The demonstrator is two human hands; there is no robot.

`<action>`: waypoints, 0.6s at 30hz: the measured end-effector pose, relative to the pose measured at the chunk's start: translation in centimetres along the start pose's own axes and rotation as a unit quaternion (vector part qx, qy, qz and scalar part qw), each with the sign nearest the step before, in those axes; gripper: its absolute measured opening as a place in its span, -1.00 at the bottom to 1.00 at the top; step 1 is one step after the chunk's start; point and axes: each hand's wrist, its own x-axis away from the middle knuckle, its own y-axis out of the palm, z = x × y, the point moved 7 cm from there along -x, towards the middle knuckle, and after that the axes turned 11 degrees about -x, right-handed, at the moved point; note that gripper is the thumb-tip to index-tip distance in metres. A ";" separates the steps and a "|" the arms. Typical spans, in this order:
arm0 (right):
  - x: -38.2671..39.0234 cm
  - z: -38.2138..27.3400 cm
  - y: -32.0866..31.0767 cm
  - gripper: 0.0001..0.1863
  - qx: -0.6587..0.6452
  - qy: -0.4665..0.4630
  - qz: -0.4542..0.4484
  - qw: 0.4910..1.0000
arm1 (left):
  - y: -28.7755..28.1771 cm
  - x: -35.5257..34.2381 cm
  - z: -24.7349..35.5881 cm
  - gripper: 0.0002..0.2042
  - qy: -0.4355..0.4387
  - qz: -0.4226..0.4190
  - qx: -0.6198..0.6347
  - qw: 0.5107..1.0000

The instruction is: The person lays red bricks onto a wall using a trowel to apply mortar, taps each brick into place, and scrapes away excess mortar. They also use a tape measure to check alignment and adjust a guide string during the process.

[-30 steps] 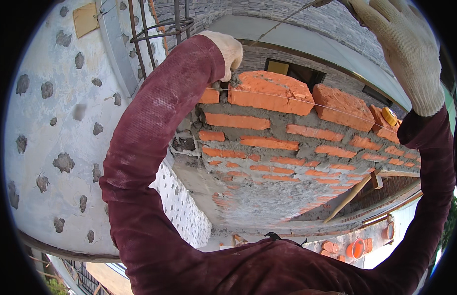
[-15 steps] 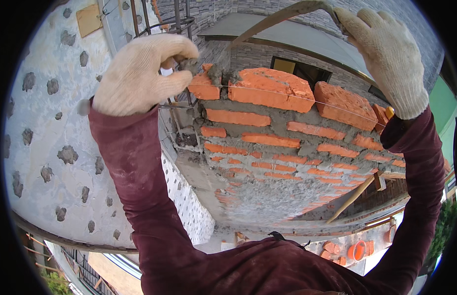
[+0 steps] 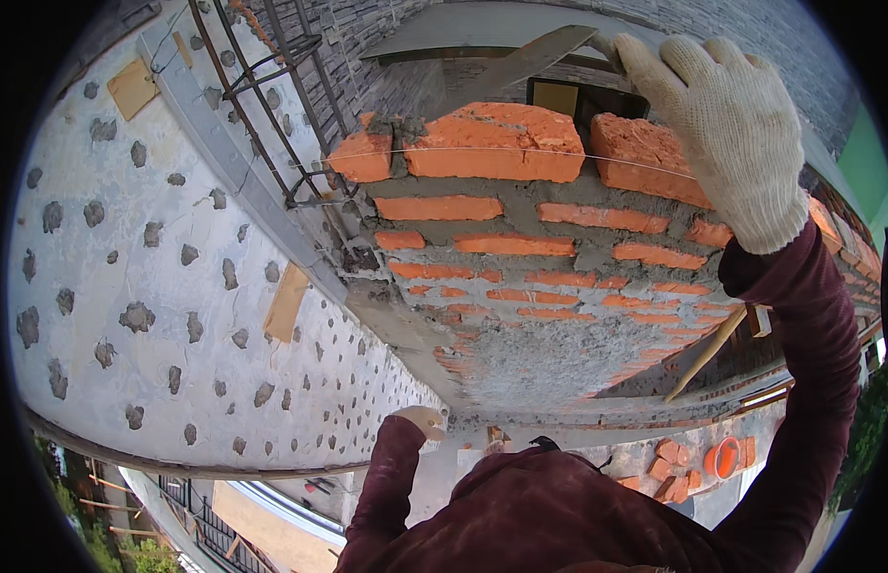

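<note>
My right hand (image 3: pixel 726 138), in a knitted off-white work glove, is closed round the handle of a bricklayer's trowel (image 3: pixel 525 69). The trowel's long grey blade points left, above and behind the top course of a brick wall. Below it lie an orange brick (image 3: pixel 496 143), a smaller end brick (image 3: pixel 360 158) with grey mortar (image 3: pixel 398 134) in the joint between, and another brick (image 3: pixel 644 158) near my right wrist. A thin string (image 3: pixel 463 150) runs across their faces. Low beside my body is my left hand (image 3: pixel 423 420), also gloved; its fingers are hard to make out.
Steel rebar (image 3: pixel 272 86) stands at the wall's left end, beside a white wall (image 3: pixel 177 315) dotted with grey mortar patches. A wooden prop (image 3: pixel 707 355) leans at the lower right. Far below are an orange bucket (image 3: pixel 723 458) and loose bricks (image 3: pixel 668 468).
My left hand has dropped from the left end of the top course down to my body. The trowel has tilted and shifted slightly, still in my right hand. The view has turned left.
</note>
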 end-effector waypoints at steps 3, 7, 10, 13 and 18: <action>10.1 2.3 -1.4 -0.43 -0.089 0.099 -0.059 0.989 | 4.8 -4.6 2.4 -0.52 0.021 -0.071 -0.066 0.995; 30.4 0.6 -5.1 -0.46 -0.359 0.463 -0.239 0.774 | 4.7 -8.5 9.5 -0.56 0.129 0.003 -0.039 0.991; 45.7 -7.7 -9.0 -0.41 -0.359 0.644 -0.350 0.578 | 7.4 -8.5 12.4 -0.60 0.173 0.008 -0.011 0.985; 63.0 -20.1 -10.1 -0.64 -0.281 0.682 -0.533 0.414 | 12.8 -7.7 11.9 -0.56 0.162 -0.073 -0.040 0.983; 82.9 -45.8 -10.8 -0.72 -0.269 0.639 -0.705 0.152 | 21.4 -8.4 11.1 -0.27 0.234 -0.172 -0.183 0.939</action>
